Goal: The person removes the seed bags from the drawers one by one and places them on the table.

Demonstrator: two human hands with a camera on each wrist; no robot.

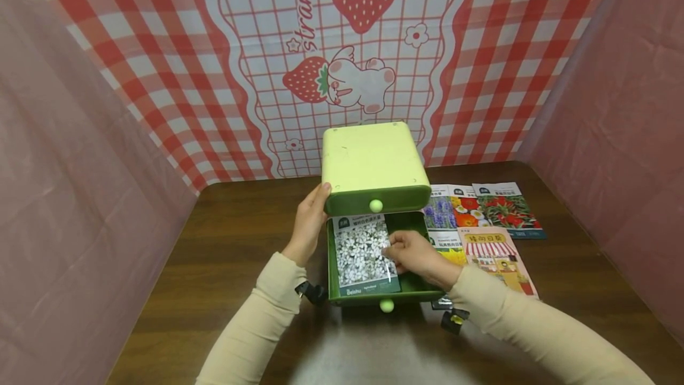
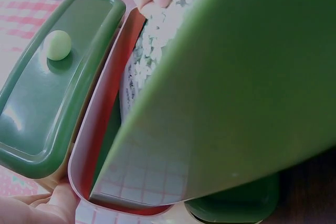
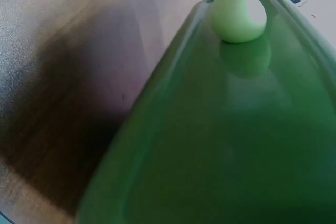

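Note:
A small cabinet (image 1: 374,156) with a pale yellow top stands on the table, its upper drawer (image 1: 350,202) closed. Below, the green lower drawer (image 1: 363,300) is pulled out. Inside it, toward the left, lies a seed packet (image 1: 360,254) printed with white flowers. My right hand (image 1: 419,256) pinches the packet's right edge between thumb and fingers. Against the cabinet's left side, near its front corner, rests my left hand (image 1: 310,224), fingers extended along it. In the left wrist view, the tilted drawer wall partly hides the flower packet (image 2: 152,40).
Several seed packets lie right of the cabinet, among them a red-flower packet (image 1: 507,210) and a pink packet (image 1: 499,257) with a striped awning. A dark packet corner (image 1: 443,303) shows beside the drawer. Behind the wooden table (image 1: 240,242) hangs a checked strawberry cloth (image 1: 256,76).

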